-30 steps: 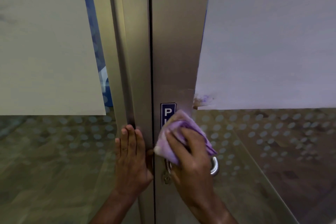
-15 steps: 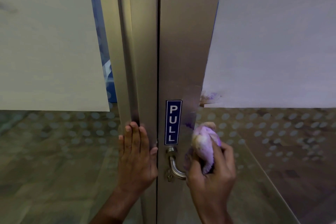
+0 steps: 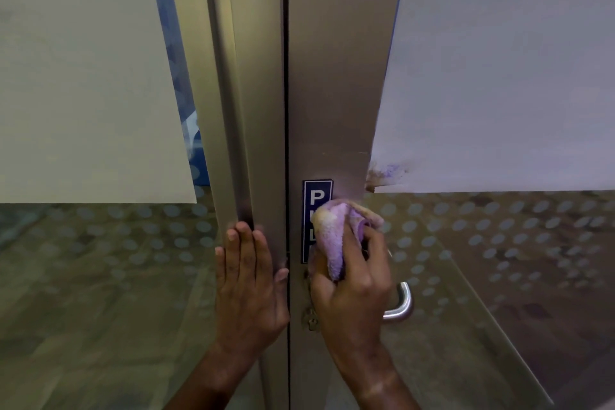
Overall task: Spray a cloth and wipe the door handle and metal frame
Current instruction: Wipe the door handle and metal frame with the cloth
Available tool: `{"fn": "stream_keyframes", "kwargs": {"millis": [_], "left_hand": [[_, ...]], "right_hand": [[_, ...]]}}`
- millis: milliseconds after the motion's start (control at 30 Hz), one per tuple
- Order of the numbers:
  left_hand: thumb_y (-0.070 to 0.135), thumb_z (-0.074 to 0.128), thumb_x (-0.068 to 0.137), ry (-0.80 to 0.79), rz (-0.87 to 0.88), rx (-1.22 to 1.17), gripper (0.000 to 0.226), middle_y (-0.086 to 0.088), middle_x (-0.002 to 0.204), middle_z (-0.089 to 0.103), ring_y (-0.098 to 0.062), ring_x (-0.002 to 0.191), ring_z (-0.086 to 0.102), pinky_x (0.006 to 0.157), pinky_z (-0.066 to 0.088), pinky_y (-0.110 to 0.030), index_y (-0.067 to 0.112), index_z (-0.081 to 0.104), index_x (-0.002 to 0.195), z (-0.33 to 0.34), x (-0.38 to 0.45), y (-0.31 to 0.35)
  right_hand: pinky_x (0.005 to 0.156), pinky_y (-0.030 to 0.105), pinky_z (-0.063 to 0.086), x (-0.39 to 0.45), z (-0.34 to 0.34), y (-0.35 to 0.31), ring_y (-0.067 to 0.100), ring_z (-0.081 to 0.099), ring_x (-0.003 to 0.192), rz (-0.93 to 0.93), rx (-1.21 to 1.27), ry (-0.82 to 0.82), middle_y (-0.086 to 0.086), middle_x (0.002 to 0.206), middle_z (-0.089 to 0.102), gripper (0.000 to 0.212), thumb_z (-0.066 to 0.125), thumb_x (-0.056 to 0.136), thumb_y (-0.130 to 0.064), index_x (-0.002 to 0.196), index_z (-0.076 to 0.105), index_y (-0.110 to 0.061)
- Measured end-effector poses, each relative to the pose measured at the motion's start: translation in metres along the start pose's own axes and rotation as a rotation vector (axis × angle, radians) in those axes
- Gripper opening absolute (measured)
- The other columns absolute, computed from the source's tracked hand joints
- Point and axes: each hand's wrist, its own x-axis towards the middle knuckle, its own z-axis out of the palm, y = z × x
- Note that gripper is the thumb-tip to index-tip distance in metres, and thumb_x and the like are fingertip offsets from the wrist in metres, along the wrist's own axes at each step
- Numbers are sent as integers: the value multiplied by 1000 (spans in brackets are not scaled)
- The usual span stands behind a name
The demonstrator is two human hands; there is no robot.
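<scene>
A purple cloth (image 3: 336,236) is bunched in my right hand (image 3: 352,289), pressed against the brushed metal frame (image 3: 336,76) of the right door, over the lower part of a blue PULL sign (image 3: 314,196). The curved steel door handle (image 3: 401,303) sticks out to the right from behind that hand; its base is hidden. A key (image 3: 311,319) hangs in the lock just below. My left hand (image 3: 249,280) lies flat, fingers up, against the left door's metal frame (image 3: 253,110) beside the centre gap.
Both doors are glass with frosted panels above and a dotted film lower down (image 3: 482,243). A smudged stain (image 3: 386,173) marks the right frosted panel's lower corner by the frame. Tiled floor shows through the glass.
My right hand has carried the cloth up and left from the handle onto the frame, covering most of the PULL sign. The handle's end is uncovered again. My left hand has stayed put.
</scene>
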Motion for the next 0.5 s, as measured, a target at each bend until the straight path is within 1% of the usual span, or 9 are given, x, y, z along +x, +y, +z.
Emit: {"fn": "stream_keyframes", "kwargs": {"millis": [100, 167, 267, 333, 400, 467, 500], "left_hand": [[35, 23, 103, -3, 3, -3, 66, -11, 165, -10, -27, 153, -7, 124, -5, -41, 6, -2, 156, 1, -2, 0], [35, 23, 104, 4, 0, 2, 65, -11, 165, -9, -27, 153, -6, 124, -4, -41, 5, -1, 156, 2, -2, 0], [35, 22, 104, 0, 2, 1, 65, -11, 165, -10, -27, 153, -7, 124, -5, -41, 5, -2, 156, 0, -1, 0], [35, 23, 104, -6, 6, 5, 65, -11, 165, -11, -28, 153, -8, 124, -5, -42, 5, -2, 156, 0, 0, -1], [35, 23, 104, -7, 6, 8, 65, -11, 165, -11, -27, 153, -8, 124, -5, -41, 5, -3, 156, 0, -1, 0], [35, 22, 104, -7, 4, 0, 65, -11, 165, -11, -27, 153, -8, 124, -5, -41, 6, -3, 156, 0, -1, 0], [36, 22, 104, -6, 4, -3, 65, -11, 165, -11, -27, 153, -8, 124, -5, -41, 6, -3, 156, 0, -1, 0]], "right_hand": [[87, 31, 51, -13, -5, 5, 29, 63, 104, 6, 14, -38, 21, 115, 63, 62, 78, 65, 5, 125, 66, 1], [87, 28, 52, -15, -7, 7, 27, 64, 105, 12, 47, 0, 20, 114, 63, 56, 75, 68, 8, 123, 67, 3], [86, 16, 48, 1, -4, 0, 25, 64, 101, 29, 70, 79, 19, 111, 63, 41, 69, 75, -2, 115, 70, 5], [84, 17, 49, 6, -1, -2, 25, 65, 97, 34, 61, 82, 18, 109, 63, 40, 73, 74, -3, 113, 71, 4], [81, 18, 49, 1, -3, 1, 24, 66, 94, 40, 45, 45, 16, 107, 65, 43, 77, 69, 2, 111, 72, 3], [82, 13, 46, -8, -7, 7, 22, 67, 91, 58, 33, 28, 13, 104, 66, 40, 74, 69, 1, 109, 74, 1], [81, 14, 46, -10, -8, 9, 23, 67, 91, 72, 33, 38, 13, 104, 66, 38, 72, 70, 0, 108, 74, 0]]}}
